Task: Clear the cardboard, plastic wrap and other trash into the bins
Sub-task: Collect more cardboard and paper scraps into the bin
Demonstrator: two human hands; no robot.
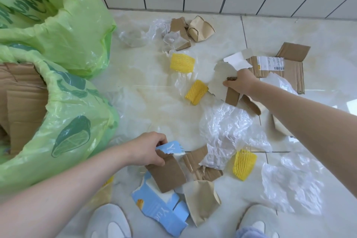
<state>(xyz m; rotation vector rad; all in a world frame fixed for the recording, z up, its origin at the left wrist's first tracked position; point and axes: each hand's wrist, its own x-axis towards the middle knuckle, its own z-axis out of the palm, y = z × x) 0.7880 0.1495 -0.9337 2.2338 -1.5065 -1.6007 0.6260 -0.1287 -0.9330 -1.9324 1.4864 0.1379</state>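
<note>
Both hands are down among the litter now, each gathering cardboard for the near bin (63, 102), the green-bagged one on the left that already holds brown cardboard sheets; a second green-lined bin (81, 31) stands just behind it, its contents not visible from here.

The left hand (148, 149) has its fingers curled round a torn brown cardboard strip (168, 174) with a scrap of blue printed card (170, 148) against it, thumb pinching on top. The right hand (241, 83) reaches further out, fingers curled and gripping a bundle of pale torn card (220, 81) with a brown piece hanging beneath; how many layers are in that grip cannot be told.

To do this step well, the person would want to keep both pinches firm and lift cleanly, so the clear plastic wrap (228, 127) lying crumpled between the hands does not drag along with the cardboard; sorting looks to be the point, cardboard to one bag, film to the other.

Plenty remains on the tiled floor (154, 102): three yellow foam nets (182, 63), a flattened box with a label (280, 67) near the wall, crushed paper cups (201, 29), a larger blue carton piece (160, 212) by the shoes; early days on this task, by the look of it.
</note>
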